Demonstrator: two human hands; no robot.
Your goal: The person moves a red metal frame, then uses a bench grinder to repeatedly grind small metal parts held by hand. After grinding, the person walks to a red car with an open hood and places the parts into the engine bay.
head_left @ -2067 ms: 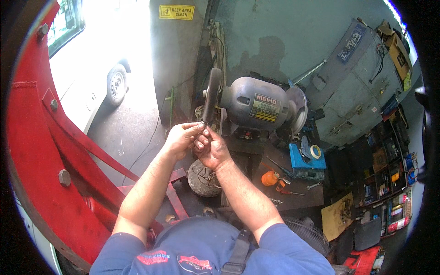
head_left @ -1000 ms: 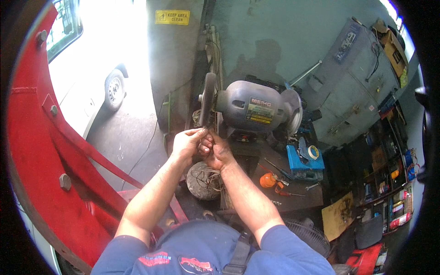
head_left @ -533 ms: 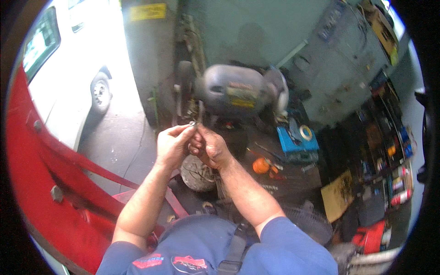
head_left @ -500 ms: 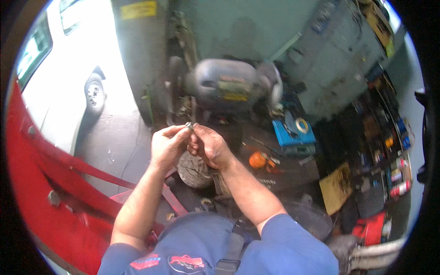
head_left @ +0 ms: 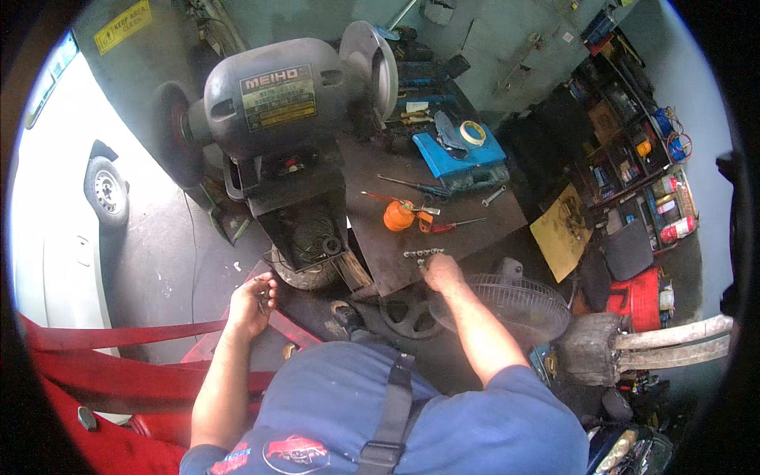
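Note:
My right hand rests at the near edge of a dark metal table. Its fingertips touch a short row of small metal parts, and the back of the hand hides the fingers. My left hand hangs lower on the left above a red metal frame. Its fingers are curled in and I see nothing in them. A grey bench grinder stands beyond both hands, with a wheel at each end.
On the table lie an orange oil can, screwdrivers and a blue case with a tape roll. A fan's wire guard sits by my right forearm. A white car stands left, and cluttered shelves right.
Both hands were together at the grinder's left wheel, holding a small metal piece. They have parted: the right went down to the table edge, the left dropped toward the red frame. The view tilted down.

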